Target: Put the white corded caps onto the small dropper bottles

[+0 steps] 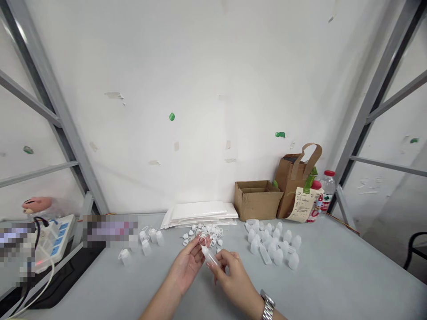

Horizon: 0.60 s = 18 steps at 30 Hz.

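Note:
Both my hands meet over the grey table (pixel 333 284) near its front. My left hand (pixel 190 264) and my right hand (pixel 230 273) are closed on one small clear plastic bottle (pixel 208 255), which lies tilted between their fingertips. Just behind the hands lies a pile of small white caps (pixel 205 233). Several capless translucent bottles (pixel 271 246) stand in a group to the right. A few bottles with caps (pixel 147 244) stand to the left.
A stack of white bags (pixel 200 213) lies against the wall. An open cardboard box (pixel 256 200), a brown paper bag (pixel 295 178) and a water bottle (pixel 328 189) stand at the back right. A power strip (pixel 56 238) and cables sit at the left edge.

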{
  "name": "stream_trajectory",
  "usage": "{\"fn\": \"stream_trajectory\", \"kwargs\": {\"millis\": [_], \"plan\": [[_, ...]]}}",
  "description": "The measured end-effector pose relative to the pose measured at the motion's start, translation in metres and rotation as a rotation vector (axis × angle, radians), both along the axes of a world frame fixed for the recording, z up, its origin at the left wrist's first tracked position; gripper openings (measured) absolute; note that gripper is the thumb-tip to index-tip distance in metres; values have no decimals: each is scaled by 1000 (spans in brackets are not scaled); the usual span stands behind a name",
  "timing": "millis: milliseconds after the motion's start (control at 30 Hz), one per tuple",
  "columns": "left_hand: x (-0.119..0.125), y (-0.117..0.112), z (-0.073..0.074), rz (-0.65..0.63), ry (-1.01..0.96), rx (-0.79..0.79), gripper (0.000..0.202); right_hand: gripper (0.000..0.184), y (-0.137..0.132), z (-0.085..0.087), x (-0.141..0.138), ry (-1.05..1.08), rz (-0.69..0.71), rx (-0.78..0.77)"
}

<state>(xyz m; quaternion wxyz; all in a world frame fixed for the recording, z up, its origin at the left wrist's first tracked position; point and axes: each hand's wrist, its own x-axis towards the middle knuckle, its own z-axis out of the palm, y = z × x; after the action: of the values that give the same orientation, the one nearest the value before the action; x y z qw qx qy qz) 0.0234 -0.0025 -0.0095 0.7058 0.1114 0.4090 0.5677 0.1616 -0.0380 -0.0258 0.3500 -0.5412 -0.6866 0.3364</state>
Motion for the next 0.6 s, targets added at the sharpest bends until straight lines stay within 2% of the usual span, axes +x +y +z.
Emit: {"fn": "stream_trajectory", "kwargs": {"millis": [300,600], "plan": [[2,-3,3,-8,20,-8,8,25,-2,2,0,-6,5,10],[1,-2,0,-11,53,-21,11,29,-3,-5,-4,0,-44,19]]}}
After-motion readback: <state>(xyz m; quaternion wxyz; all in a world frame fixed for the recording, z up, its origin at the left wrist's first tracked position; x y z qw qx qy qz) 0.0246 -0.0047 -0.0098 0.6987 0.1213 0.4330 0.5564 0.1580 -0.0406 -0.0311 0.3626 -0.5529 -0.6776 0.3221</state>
